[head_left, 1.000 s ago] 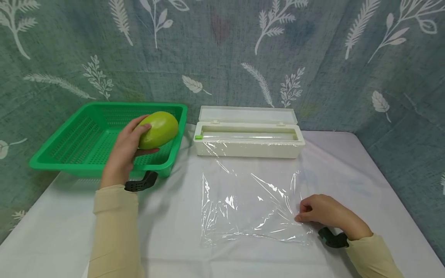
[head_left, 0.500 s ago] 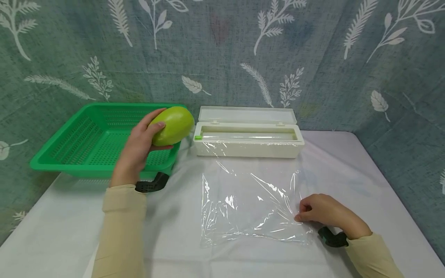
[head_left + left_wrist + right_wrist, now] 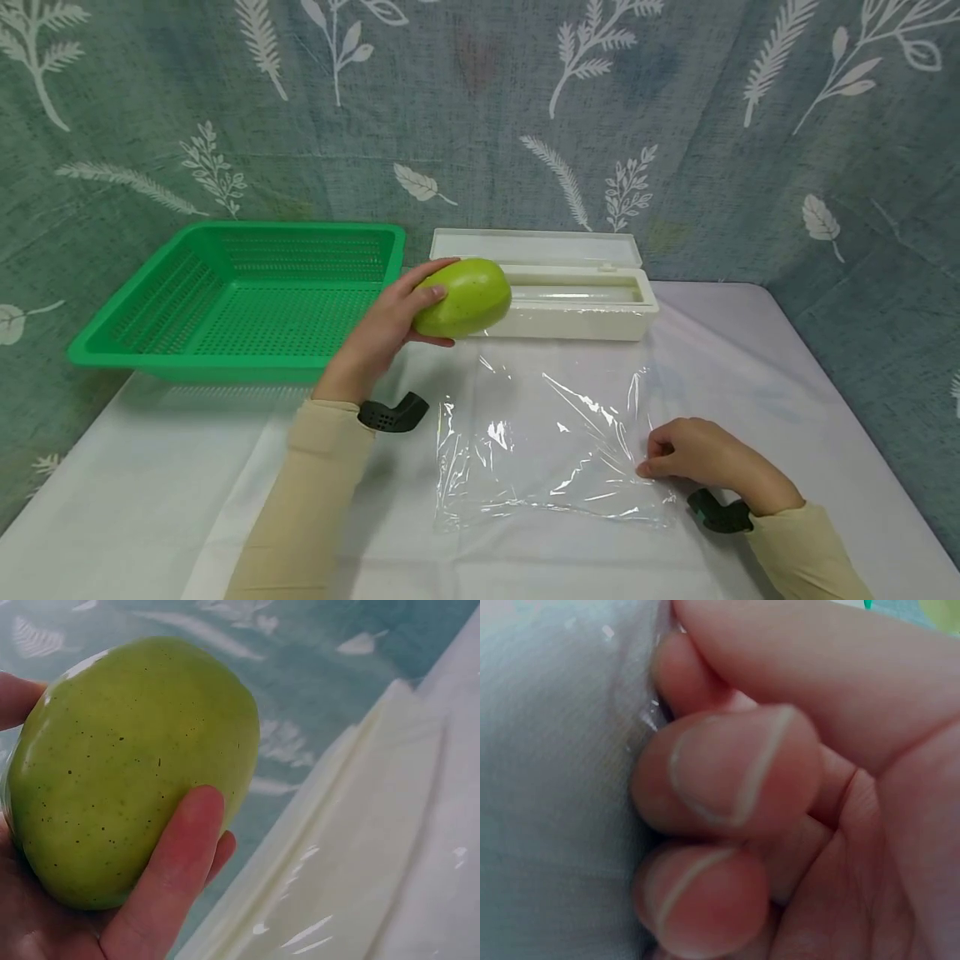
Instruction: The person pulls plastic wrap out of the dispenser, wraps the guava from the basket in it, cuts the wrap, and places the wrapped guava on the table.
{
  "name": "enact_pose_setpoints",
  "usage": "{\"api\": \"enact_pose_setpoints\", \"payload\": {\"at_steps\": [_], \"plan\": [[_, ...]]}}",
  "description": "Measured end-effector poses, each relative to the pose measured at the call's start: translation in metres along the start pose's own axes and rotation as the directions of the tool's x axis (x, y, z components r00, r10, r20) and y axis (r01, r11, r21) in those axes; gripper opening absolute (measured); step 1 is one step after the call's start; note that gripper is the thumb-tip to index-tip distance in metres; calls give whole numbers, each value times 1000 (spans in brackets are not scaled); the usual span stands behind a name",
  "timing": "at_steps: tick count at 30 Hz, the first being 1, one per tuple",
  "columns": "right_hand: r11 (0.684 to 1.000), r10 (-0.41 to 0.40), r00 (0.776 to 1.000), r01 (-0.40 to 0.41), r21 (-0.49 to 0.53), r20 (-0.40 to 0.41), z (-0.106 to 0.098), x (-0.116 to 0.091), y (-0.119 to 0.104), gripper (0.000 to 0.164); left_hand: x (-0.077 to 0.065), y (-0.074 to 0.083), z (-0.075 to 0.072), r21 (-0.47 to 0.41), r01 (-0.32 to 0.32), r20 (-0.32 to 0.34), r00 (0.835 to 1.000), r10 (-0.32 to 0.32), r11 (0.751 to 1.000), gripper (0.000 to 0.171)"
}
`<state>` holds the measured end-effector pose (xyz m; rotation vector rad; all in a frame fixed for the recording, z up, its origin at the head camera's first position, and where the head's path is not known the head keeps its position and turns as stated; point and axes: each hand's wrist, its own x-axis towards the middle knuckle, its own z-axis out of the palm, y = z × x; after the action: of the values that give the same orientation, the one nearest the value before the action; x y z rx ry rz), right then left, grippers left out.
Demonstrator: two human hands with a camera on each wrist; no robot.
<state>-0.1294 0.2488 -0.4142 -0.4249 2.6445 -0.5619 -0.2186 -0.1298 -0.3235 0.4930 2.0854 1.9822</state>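
A smooth green mango [image 3: 467, 298] with dark specks is in my left hand [image 3: 378, 333], thumb and fingers curled round it. It is held up in front of the left part of a white cling film box [image 3: 570, 323] with its lid raised. In the left wrist view the mango [image 3: 139, 772] fills the left side, with the box [image 3: 352, 840] behind. A clear sheet of cling film [image 3: 540, 442] runs from the box toward me over the white cloth. At its right edge my right hand [image 3: 701, 458] pinches the film, fingers curled in the right wrist view.
A green plastic basket [image 3: 232, 362] with perforated walls stands at the back left. Behind everything hangs a grey-green curtain [image 3: 480, 150] with white leaf prints. A white cloth [image 3: 405, 550] covers the table.
My left hand has carried the mango rightward, from over the basket to in front of the cling film box. The right hand and the film have stayed put.
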Motion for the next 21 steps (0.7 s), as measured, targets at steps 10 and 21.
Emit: {"api": "enact_pose_setpoints", "payload": {"at_steps": [10, 21], "plan": [[1000, -30, 1000, 30, -9, -8, 0, -1, 4, 31, 15, -29, 52, 19, 68, 171, 983, -71, 997, 39], [999, -32, 999, 32, -12, -1, -3, 0, 2, 29, 21, -61, 93, 115, 132, 262, 952, -158, 985, 39]]}}
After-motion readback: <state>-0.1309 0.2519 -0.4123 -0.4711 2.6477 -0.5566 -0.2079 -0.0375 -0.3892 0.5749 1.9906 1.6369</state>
